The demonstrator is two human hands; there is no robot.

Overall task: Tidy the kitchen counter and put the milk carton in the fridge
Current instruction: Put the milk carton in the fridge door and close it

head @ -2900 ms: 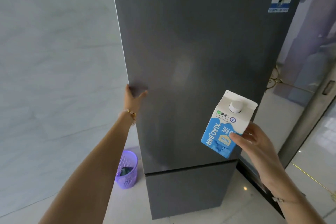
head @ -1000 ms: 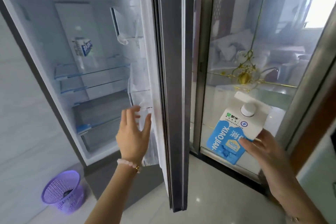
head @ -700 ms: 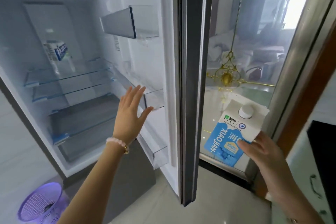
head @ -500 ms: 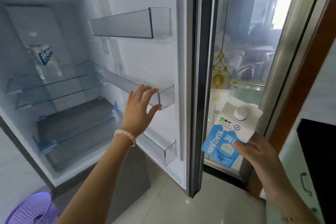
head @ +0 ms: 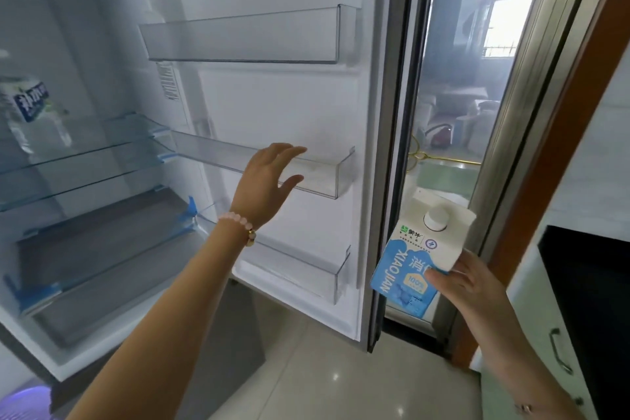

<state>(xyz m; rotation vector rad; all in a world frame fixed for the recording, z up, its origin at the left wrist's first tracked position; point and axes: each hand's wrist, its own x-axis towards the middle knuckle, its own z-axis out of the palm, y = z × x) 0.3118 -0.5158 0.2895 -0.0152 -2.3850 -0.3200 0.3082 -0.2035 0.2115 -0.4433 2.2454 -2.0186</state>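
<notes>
**Fridge door open, milk carton outside it in your right hand**

Your right hand [head: 467,286] grips the milk carton [head: 417,257] by its lower right side, fingers wrapped round the blue part of the pack. You hold the carton tilted, with its white screw cap [head: 436,217] turned up towards you. It sits in the air just to the right of the open fridge door [head: 272,106], level with the door's bottom corner, and is not inside the fridge.

Your left hand [head: 267,182] is spread wide and holds nothing. Its fingers reach towards the front rim of the middle door shelf [head: 320,174]; whether the fingertips touch the clear plastic, you cannot tell from here. A pale bead bracelet [head: 240,225] circles that wrist.

All three door shelves stand bare. Inside the fridge, a clear bottle with a blue label [head: 32,109] stands at the left edge of the upper glass shelf [head: 102,150]. A purple basket [head: 20,401] shows at the bottom left, on the floor.
</notes>
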